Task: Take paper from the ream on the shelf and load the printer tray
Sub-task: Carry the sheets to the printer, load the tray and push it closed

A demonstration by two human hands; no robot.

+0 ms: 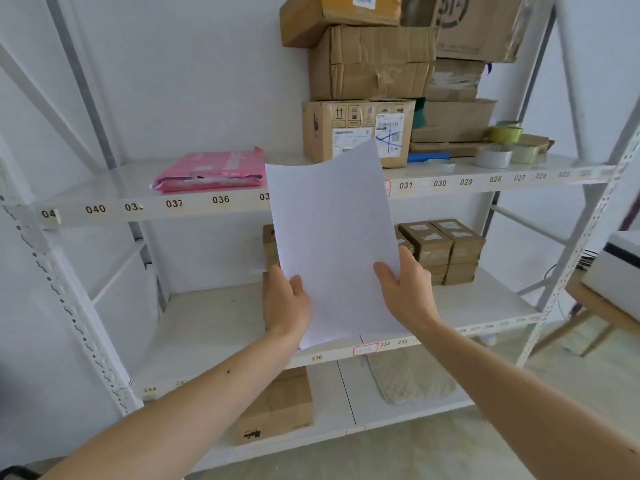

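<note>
White paper stands upright in front of the shelf, gripped at its lower edge by both hands: the left hand pinches the left side, the right hand the right, thumbs on the near face. Behind, the pink ream lies on the upper board near its front edge. Cardboard boxes are stacked farther right against the white wall. A printer sits on a table at far right.

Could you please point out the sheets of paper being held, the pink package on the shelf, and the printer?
paper (332, 237), head view, middle of the top sheet.
pink package (211, 169), head view, middle of its top face.
printer (620, 268), head view, its white side at the right edge.
</note>
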